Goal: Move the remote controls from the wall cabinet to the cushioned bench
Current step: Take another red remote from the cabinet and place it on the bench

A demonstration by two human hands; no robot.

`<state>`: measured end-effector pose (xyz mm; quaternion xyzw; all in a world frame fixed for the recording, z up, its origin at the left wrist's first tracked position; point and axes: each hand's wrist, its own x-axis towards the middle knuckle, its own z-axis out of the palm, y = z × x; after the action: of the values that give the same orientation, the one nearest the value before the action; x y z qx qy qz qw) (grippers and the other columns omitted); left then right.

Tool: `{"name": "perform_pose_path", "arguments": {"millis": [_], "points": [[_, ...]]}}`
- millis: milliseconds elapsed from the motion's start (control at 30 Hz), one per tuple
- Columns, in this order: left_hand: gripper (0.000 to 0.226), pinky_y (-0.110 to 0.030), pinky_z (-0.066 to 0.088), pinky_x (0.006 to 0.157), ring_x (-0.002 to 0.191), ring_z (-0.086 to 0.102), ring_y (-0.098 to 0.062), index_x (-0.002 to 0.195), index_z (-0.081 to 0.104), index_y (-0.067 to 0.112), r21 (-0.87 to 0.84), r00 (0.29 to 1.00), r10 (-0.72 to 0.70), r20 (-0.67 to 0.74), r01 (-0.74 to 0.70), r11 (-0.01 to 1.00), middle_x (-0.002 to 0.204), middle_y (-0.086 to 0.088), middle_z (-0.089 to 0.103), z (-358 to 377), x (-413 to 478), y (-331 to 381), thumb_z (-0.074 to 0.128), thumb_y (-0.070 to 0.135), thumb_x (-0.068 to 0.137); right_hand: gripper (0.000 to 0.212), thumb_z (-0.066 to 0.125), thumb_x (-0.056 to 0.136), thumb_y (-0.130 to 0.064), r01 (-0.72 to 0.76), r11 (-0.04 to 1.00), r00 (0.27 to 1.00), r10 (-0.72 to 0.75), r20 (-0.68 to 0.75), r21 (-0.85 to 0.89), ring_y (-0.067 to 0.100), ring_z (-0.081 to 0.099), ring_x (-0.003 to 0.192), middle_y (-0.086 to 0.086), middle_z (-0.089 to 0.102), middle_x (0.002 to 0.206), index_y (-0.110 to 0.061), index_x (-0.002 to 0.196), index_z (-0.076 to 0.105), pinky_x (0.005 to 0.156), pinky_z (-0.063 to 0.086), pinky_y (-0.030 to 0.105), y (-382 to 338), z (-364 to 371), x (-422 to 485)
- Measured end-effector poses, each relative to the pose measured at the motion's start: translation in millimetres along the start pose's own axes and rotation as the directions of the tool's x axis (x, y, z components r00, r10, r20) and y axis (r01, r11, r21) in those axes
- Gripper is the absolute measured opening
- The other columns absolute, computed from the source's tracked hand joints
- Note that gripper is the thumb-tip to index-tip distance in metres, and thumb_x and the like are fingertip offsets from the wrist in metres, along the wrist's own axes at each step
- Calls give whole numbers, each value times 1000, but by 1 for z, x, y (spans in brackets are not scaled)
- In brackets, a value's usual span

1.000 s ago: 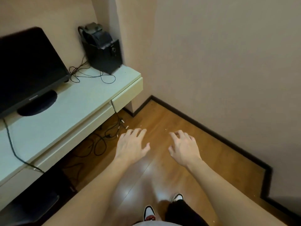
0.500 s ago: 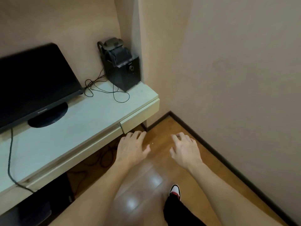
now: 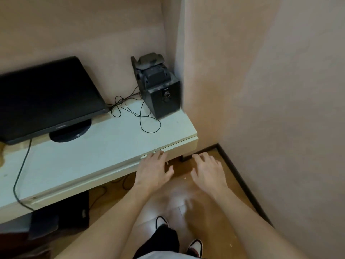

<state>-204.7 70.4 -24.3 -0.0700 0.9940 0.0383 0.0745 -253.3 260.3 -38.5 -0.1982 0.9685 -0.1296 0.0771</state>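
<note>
My left hand (image 3: 153, 171) hovers palm down at the front edge of a white wall-mounted cabinet (image 3: 104, 146), its fingers spread over the seam beside the small right drawer (image 3: 181, 146). My right hand (image 3: 207, 171) floats beside it over the wooden floor, fingers apart. Neither hand holds anything. No remote control and no cushioned bench are visible in this view.
A black monitor (image 3: 46, 98) stands on the cabinet at left. A black speaker box (image 3: 160, 96) with dark gear on top sits in the corner, thin cables (image 3: 134, 113) looping before it. A beige wall (image 3: 270, 90) closes the right side. A dark box (image 3: 61, 214) lies under the cabinet.
The view has swung up and toward the cabinet. Both hands have come closer to its front edge, the left one now over the drawer seam. Both stay empty.
</note>
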Motion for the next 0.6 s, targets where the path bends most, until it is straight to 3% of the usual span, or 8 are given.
{"name": "perform_pose_path", "arguments": {"millis": [200, 300, 433, 600], "points": [[57, -41, 45, 98, 128, 49, -27, 146, 44, 23, -46, 998, -54, -18, 53, 998, 147, -1, 52, -1, 48, -24, 45, 49, 96, 40, 52, 92, -33, 67, 997, 996, -65, 67, -28, 22, 54, 117, 5, 57, 129, -20, 130, 53, 100, 42, 38, -1, 8, 61], [57, -42, 47, 95, 125, 52, -28, 144, 49, 22, -70, 995, -84, -47, 80, 994, 144, -1, 55, -3, 81, -41, 42, 49, 94, 46, 51, 91, -32, 88, 995, 994, -84, 73, -45, 23, 53, 121, 5, 55, 134, -22, 136, 50, 101, 42, 40, -10, 9, 100], [69, -41, 49, 93, 121, 55, -26, 142, 51, 22, -85, 993, -91, -78, 85, 993, 140, -1, 59, -7, 129, -70, 24, 54, 88, 48, 49, 93, -34, 105, 992, 993, -100, 68, -76, 25, 51, 125, 5, 52, 138, -24, 141, 46, 98, 42, 41, -26, 3, 157], [66, -39, 47, 95, 123, 53, -24, 143, 48, 25, -73, 991, -83, -102, 75, 994, 142, 1, 57, -23, 186, -103, 24, 55, 89, 50, 49, 94, -35, 117, 987, 992, -110, 64, -109, 24, 50, 125, 4, 50, 141, -24, 143, 42, 99, 41, 38, -49, -6, 222]]}}
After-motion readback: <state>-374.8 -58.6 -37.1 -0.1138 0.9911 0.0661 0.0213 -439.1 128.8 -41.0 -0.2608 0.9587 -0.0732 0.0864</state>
